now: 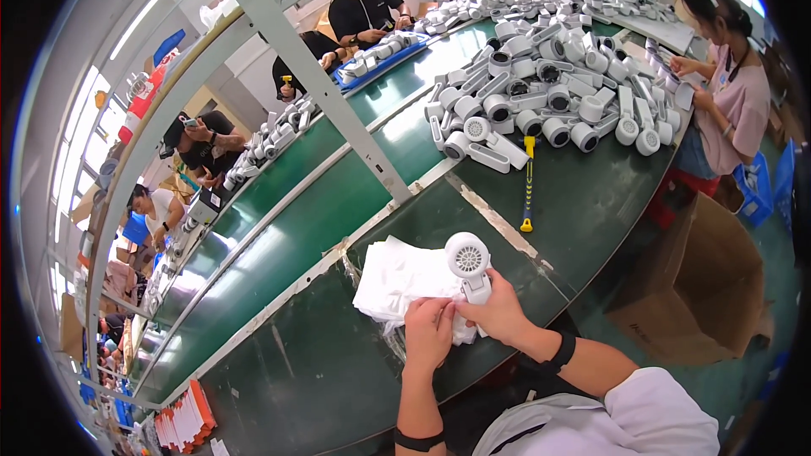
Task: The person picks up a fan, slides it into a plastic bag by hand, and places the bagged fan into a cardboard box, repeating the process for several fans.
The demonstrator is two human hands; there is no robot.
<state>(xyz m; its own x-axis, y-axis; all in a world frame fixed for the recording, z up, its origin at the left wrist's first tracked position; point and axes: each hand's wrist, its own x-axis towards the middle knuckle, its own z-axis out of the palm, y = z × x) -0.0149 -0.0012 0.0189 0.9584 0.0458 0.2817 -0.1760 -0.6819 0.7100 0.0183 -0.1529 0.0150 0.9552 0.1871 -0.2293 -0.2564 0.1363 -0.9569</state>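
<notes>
My right hand [500, 311] is closed around the folded lower part of a white handheld fan [468, 255], whose round grille faces up. Close beside it, my left hand [428, 331] has its fingertips pinched together near the right thumb, at the fan's lower end. What those fingers pinch, if anything, is too small to make out. Beneath both hands lies a loose stack of thin white sheets or bags [393, 277] on the dark green table [321, 380]. The stack's near part is partly hidden by my hands.
A large heap of similar white fans [541, 89] covers the table's far side, with a yellow-and-black hammer-like tool [529, 186] before it. An open cardboard box [688, 283] stands at right. A metal post [325, 89] rises beside the green conveyor [291, 232]. Several people work around.
</notes>
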